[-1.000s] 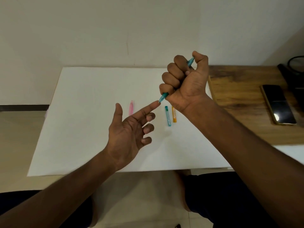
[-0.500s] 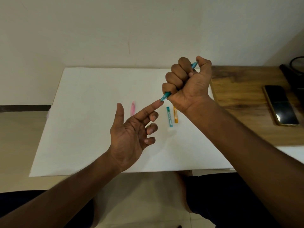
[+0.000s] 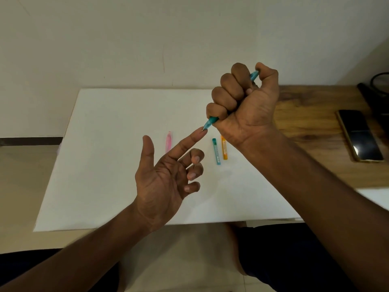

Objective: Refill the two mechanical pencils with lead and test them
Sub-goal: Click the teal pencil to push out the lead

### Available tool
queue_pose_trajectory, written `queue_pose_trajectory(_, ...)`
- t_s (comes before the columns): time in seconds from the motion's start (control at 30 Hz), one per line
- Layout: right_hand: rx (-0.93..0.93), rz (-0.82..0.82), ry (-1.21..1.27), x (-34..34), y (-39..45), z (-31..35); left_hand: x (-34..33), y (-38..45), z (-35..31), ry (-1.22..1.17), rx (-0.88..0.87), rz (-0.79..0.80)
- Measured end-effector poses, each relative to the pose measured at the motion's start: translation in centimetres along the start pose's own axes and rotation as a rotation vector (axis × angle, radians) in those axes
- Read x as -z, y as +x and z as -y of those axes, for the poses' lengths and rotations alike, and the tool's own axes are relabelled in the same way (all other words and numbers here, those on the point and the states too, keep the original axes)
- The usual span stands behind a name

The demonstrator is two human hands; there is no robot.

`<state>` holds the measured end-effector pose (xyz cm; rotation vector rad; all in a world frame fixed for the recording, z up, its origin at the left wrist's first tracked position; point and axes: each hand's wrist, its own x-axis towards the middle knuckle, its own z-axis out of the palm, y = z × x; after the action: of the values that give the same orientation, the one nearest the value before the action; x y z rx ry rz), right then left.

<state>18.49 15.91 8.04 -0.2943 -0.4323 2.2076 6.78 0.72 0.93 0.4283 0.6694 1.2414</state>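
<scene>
Right hand (image 3: 246, 102), fingers clamping the teal pencil (image 3: 210, 122) in a fist, thumb pressing its cap; tip touching the open left hand (image 3: 166, 182) forefinger above the worktop (image 3: 105, 165); pressing gently advised

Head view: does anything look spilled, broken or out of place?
Nothing stands out. The teal mechanical pencil sits in the right hand, tip against the left hand's index fingertip; the pink pencil and two lead tubes lie tidy.
</scene>
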Motion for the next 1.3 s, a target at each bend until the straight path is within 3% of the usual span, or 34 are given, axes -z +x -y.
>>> queue_pose_trajectory(0.27,-0.062,0.066,0.031,-1.0,-0.8,0.2,-0.4,-0.9,0.0,-0.011,-0.022,0.052)
queue_pose_trajectory(0.7,-0.034,0.013,-0.020,-0.6,-0.6,-0.1,0.0,-0.8,0.3,-0.015,-0.028,0.067)
queue_pose_trajectory(0.87,-0.042,-0.074,-0.073,0.2,-0.3,-0.5,0.4,-0.5,0.3,-0.011,-0.018,0.063)
queue_pose_trajectory(0.97,-0.032,-0.250,-0.153,1.0,0.7,-0.9,0.9,-0.3,0.1,0.024,-0.035,0.056)
queue_pose_trajectory(1.07,-0.033,-0.440,-0.262,2.0,1.5,-0.7,1.8,0.3,-0.8,0.189,-0.063,-0.056)
queue_pose_trajectory(1.13,-0.088,-0.544,-0.452,3.0,2.1,-0.4,2.6,0.8,-1.9,0.402,-0.094,-0.238)
queue_pose_trajectory(1.23,-0.186,-0.626,-0.821,4.7,3.0,-0.3,4.6,1.4,-3.9,1.013,-0.192,-0.483)
queue_pose_trajectory(1.3,-0.247,-0.586,-1.083,6.0,3.5,-0.6,6.4,1.6,-4.8,1.447,-0.150,-0.572)
